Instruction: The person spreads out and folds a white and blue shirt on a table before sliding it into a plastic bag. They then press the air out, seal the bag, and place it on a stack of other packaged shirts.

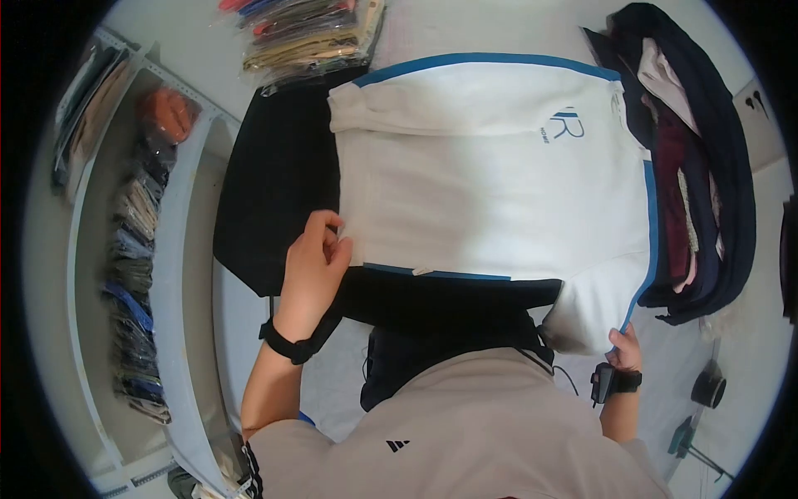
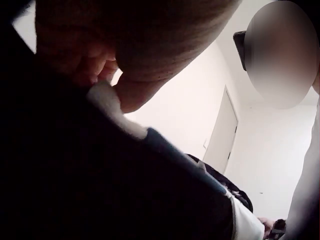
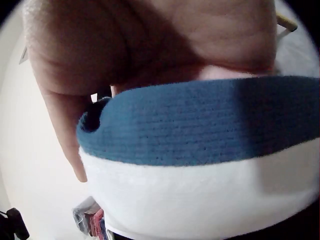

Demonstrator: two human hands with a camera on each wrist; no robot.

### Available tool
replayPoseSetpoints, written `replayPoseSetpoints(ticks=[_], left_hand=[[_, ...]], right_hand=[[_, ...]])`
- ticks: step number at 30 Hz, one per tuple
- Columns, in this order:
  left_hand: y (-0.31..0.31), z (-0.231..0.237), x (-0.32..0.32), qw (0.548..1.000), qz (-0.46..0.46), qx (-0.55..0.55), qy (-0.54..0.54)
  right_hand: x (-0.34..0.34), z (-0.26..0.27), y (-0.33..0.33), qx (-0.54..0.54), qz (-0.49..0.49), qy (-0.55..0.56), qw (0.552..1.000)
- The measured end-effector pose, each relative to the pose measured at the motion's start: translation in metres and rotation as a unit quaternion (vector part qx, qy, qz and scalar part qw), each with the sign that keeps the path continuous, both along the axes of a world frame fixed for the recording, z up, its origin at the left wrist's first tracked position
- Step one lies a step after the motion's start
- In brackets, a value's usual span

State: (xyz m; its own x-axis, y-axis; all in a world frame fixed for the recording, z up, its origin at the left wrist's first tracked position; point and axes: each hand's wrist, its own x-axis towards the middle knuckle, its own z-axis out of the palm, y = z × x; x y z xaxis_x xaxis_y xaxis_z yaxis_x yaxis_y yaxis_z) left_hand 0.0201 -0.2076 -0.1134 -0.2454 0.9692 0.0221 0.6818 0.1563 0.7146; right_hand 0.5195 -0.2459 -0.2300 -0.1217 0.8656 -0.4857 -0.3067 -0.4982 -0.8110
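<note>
A white sweatshirt (image 1: 490, 191) with blue trim and a blue letter print lies spread out in front of me, over a black cloth (image 1: 266, 183). My left hand (image 1: 314, 270) is at its left edge; in the left wrist view, thumb and fingers pinch a bit of the white fabric (image 2: 106, 100). At the near right, my right hand (image 1: 625, 349) grips the blue-trimmed end of a part that hangs toward me. Up close in the right wrist view, the ribbed blue band (image 3: 200, 122) lies against the palm, its fingertips hidden behind the fabric.
Bagged folded garments (image 1: 307, 37) are stacked at the far left of the table. A heap of dark clothes (image 1: 723, 191) lies along the right side. Shelves (image 1: 170, 274) with more bagged garments stand to the left. A person's blurred head (image 2: 282, 55) shows in the left wrist view.
</note>
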Motion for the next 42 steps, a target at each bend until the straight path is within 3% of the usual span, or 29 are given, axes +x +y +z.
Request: replayPoseSetpoints(ticks=[3, 4, 6, 8, 11, 13, 14, 16, 18, 20, 22, 26, 28, 33, 38, 40, 42], left_hand=[[-0.004, -0.011, 0.001, 0.985, -0.018, 0.079, 0.153], [-0.003, -0.012, 0.002, 0.960, -0.050, 0.160, 0.224], [0.000, -0.001, 0.008, 0.931, -0.124, 0.215, 0.269], [-0.002, -0.008, -0.004, 0.949, -0.234, 0.119, 0.172], [-0.007, 0.004, 0.005, 0.959, -0.227, 0.062, 0.157], [-0.009, 0.001, 0.000, 0.958, -0.229, 0.064, 0.158], [-0.010, -0.001, -0.004, 0.959, -0.228, 0.064, 0.157], [-0.007, 0.000, -0.008, 0.960, -0.225, 0.064, 0.156], [-0.004, 0.003, -0.010, 0.952, -0.239, 0.094, 0.167], [0.000, 0.008, -0.010, 0.964, -0.212, 0.087, 0.137], [0.007, 0.018, -0.009, 0.973, -0.188, 0.080, 0.105], [0.018, 0.033, -0.008, 0.983, -0.153, 0.057, 0.083], [0.019, 0.037, -0.007, 0.987, -0.151, -0.002, 0.062], [0.018, 0.025, -0.014, 0.980, -0.177, 0.035, 0.078], [0.030, 0.038, -0.012, 0.987, -0.147, 0.003, 0.062], [0.043, 0.041, -0.012, 0.989, -0.136, -0.005, 0.060], [0.059, 0.036, -0.019, 0.986, -0.150, 0.044, 0.055]], right_hand=[[0.005, -0.013, -0.006, -0.010, 0.007, 0.005, 1.000], [0.005, -0.012, -0.006, -0.026, 0.019, -0.029, 0.999], [0.000, -0.010, -0.007, -0.079, 0.034, -0.038, 0.996], [-0.013, -0.019, -0.007, 0.005, 0.078, 0.032, 0.996], [-0.024, -0.011, -0.008, -0.008, 0.119, -0.059, 0.991], [-0.025, -0.001, -0.009, -0.044, 0.161, -0.212, 0.963], [-0.019, 0.010, -0.008, -0.042, 0.156, -0.214, 0.963], [0.004, 0.045, -0.005, -0.008, 0.224, -0.200, 0.954], [0.029, 0.062, -0.009, 0.085, 0.148, -0.074, 0.983], [0.045, 0.086, 0.004, 0.208, 0.133, -0.011, 0.969], [0.043, 0.112, 0.016, 0.233, 0.065, -0.007, 0.970], [0.038, 0.141, 0.061, 0.298, 0.116, 0.092, 0.943], [0.032, 0.142, 0.072, 0.291, 0.059, 0.069, 0.952], [0.026, 0.140, 0.086, 0.270, 0.085, 0.105, 0.953], [0.008, 0.166, 0.114, 0.304, 0.012, 0.068, 0.950], [-0.013, 0.194, 0.146, 0.278, 0.029, 0.090, 0.956], [-0.031, 0.209, 0.192, 0.248, 0.114, 0.167, 0.948]])
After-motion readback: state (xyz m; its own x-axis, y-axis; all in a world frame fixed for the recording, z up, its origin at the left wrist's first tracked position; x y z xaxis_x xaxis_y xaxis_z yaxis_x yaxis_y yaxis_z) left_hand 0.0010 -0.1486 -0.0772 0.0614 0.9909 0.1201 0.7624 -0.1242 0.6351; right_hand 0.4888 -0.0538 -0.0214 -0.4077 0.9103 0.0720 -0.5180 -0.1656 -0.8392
